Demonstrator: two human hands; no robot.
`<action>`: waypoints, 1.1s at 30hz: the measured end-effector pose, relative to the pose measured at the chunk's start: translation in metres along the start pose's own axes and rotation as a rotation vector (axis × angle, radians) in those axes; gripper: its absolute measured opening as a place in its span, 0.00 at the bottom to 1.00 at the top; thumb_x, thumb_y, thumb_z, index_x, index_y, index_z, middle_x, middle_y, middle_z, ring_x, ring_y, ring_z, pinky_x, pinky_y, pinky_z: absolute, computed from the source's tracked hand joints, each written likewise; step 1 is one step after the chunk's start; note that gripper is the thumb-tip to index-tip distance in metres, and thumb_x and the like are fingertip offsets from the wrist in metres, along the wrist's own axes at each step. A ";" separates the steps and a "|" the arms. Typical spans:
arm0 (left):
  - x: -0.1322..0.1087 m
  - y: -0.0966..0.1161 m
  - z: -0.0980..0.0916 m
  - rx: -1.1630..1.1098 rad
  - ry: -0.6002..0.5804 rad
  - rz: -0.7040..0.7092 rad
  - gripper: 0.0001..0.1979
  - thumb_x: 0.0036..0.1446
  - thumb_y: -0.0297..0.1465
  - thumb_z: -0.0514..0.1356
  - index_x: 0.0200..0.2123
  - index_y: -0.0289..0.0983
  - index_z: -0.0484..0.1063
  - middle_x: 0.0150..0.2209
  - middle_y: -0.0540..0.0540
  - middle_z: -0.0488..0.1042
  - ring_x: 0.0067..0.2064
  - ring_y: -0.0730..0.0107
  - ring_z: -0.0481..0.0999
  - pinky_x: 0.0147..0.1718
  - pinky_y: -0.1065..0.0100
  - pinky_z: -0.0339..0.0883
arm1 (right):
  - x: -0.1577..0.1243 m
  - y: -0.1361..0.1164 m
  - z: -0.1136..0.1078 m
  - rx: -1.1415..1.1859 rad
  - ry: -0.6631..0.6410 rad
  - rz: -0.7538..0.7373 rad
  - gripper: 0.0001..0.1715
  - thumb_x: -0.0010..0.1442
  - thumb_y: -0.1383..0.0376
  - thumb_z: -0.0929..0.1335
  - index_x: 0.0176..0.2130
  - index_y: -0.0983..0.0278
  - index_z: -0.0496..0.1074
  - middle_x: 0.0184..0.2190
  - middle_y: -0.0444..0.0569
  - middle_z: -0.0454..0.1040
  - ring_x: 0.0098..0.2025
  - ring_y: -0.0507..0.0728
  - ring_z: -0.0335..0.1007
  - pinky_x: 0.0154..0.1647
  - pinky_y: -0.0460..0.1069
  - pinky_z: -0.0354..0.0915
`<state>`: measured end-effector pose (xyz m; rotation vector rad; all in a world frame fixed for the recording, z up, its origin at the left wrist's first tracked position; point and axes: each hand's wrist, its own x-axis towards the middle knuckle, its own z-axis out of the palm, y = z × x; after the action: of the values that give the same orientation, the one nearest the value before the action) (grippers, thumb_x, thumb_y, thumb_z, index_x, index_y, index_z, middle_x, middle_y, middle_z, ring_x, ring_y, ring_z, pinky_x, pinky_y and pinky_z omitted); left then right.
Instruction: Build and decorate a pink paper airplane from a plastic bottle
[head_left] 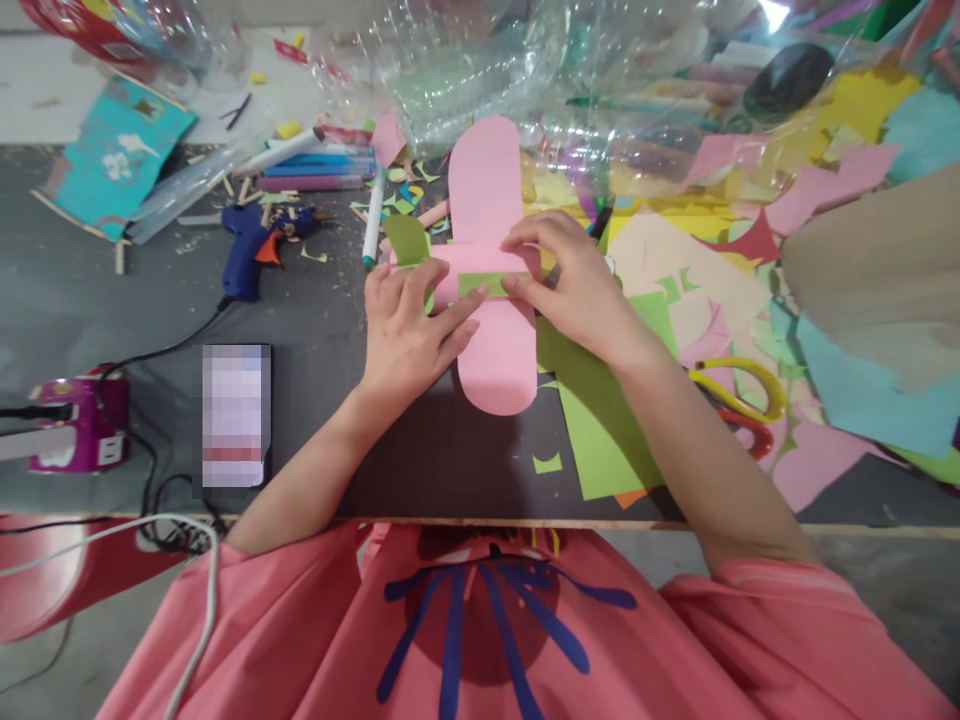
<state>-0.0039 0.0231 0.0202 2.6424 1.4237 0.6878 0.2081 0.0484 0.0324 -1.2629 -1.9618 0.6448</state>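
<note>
A pink paper cutout [491, 365] with rounded ends lies on the dark table in front of me, with a pink band crossing its middle. On that band is a short green paper strip [480, 284]. My left hand [409, 325] rests over the cutout's left side, fingers spread, index fingertip at the strip. From the right, my right hand [574, 285] touches the strip's right end with the thumb. Its index fingertip lies on the pink paper just above, with a gap between them. A curled olive-green paper piece [409, 240] stands beside my left fingers.
A blue glue gun [251, 245], markers [319, 170] and a phone [234, 415] lie left. Right are a green sheet [607, 420], yellow-handled scissors [750, 385] and paper scraps [821, 465]. Clear plastic bottles [480, 80] stretch across the back.
</note>
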 end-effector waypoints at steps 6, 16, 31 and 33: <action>-0.001 -0.001 0.001 0.018 0.034 0.020 0.19 0.63 0.46 0.48 0.50 0.49 0.73 0.54 0.43 0.68 0.55 0.56 0.66 0.60 0.47 0.49 | 0.000 0.000 -0.002 0.022 0.002 0.008 0.12 0.55 0.70 0.68 0.40 0.57 0.69 0.44 0.47 0.71 0.51 0.63 0.66 0.56 0.65 0.62; -0.001 -0.003 0.000 -0.024 0.007 0.004 0.22 0.63 0.46 0.47 0.53 0.47 0.70 0.55 0.40 0.66 0.57 0.53 0.65 0.60 0.46 0.48 | 0.000 -0.002 -0.004 0.011 -0.013 0.032 0.13 0.55 0.70 0.69 0.41 0.58 0.68 0.45 0.48 0.71 0.52 0.64 0.65 0.57 0.65 0.61; 0.000 -0.001 -0.002 -0.054 -0.056 -0.030 0.27 0.62 0.51 0.43 0.52 0.47 0.71 0.56 0.39 0.66 0.58 0.52 0.65 0.62 0.45 0.44 | -0.001 -0.003 -0.004 -0.021 -0.016 0.025 0.17 0.54 0.70 0.69 0.43 0.56 0.67 0.47 0.48 0.70 0.53 0.64 0.64 0.57 0.65 0.61; 0.000 -0.001 -0.002 -0.056 -0.040 -0.029 0.27 0.62 0.51 0.42 0.51 0.45 0.71 0.55 0.38 0.66 0.57 0.53 0.66 0.61 0.46 0.46 | 0.000 -0.001 -0.007 -0.014 -0.039 0.016 0.17 0.53 0.71 0.68 0.43 0.56 0.67 0.47 0.48 0.70 0.54 0.63 0.64 0.57 0.65 0.61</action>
<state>-0.0060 0.0232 0.0220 2.5731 1.4081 0.6583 0.2130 0.0477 0.0379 -1.2844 -1.9931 0.6696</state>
